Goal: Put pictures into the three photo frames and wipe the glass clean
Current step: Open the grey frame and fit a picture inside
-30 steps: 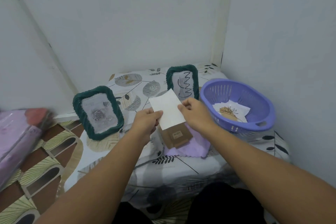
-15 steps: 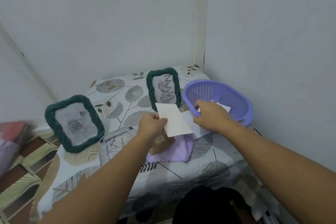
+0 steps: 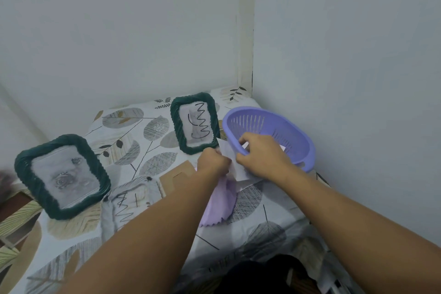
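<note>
Reaching into the purple basket [image 3: 296, 136] at the counter [image 3: 148, 145] corner.
Left hand [image 3: 213, 162] pinching a white picture sheet [image 3: 235, 168]; right hand [image 3: 260, 153] curled over basket rim, grasp unclear; 2 green frames [image 3: 63, 175] [image 3: 194, 124] upright.

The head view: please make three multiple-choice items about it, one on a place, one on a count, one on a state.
1. Where is the purple basket?
A. left edge of the table
B. right side, near the wall corner
C. on the floor

2. How many green frames stand upright?
A. one
B. two
C. four

3. What is the left hand doing?
A. holding a white sheet
B. lying flat on the table
C. wiping glass

Answers:
1 B, the basket sits by the right wall.
2 B, one green frame at left, another green frame at the back.
3 A, it holds the white sheet.
</note>
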A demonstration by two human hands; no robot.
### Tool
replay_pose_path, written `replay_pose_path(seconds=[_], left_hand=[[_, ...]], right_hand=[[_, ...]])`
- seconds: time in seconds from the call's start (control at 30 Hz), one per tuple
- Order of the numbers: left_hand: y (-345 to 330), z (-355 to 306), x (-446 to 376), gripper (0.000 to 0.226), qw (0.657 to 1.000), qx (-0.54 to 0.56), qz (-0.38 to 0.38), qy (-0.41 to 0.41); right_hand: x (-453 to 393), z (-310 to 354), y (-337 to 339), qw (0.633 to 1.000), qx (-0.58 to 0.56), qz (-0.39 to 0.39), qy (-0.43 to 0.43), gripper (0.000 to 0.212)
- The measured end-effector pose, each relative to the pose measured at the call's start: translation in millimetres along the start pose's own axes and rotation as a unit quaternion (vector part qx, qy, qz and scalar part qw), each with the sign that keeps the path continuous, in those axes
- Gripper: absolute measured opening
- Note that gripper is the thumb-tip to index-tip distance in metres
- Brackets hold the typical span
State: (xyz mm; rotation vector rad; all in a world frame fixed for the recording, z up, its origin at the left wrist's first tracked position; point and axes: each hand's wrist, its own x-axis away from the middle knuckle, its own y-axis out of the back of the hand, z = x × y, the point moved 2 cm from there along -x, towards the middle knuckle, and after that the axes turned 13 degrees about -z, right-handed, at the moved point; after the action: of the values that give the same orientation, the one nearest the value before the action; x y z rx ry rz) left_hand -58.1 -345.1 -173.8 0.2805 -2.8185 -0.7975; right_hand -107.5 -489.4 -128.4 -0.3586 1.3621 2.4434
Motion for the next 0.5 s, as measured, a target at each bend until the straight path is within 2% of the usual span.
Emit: replay_pose_path(seconds=[0.3,0.43,0.5], left_hand=[[-0.3,0.0,7.2,0.005,0.994,-0.096,0.017,-0.058],[9.2,10.0,-8.7,0.021,0.995,-0.085,0.026,-0.042],[18.0,13.3,-17.4,0.019,0.996,-0.079,0.019,-0.043]], right_hand=[[6.6,0.7,-15.2,0.998,0.029,0.063,-0.007,0.045],[-2.2,-0.6,-5.2,0.991,-0.05,0.073,-0.095,0.054],[-12.0,-6.0,-2.7,0.987,-0.082,0.064,-0.124,0.054]])
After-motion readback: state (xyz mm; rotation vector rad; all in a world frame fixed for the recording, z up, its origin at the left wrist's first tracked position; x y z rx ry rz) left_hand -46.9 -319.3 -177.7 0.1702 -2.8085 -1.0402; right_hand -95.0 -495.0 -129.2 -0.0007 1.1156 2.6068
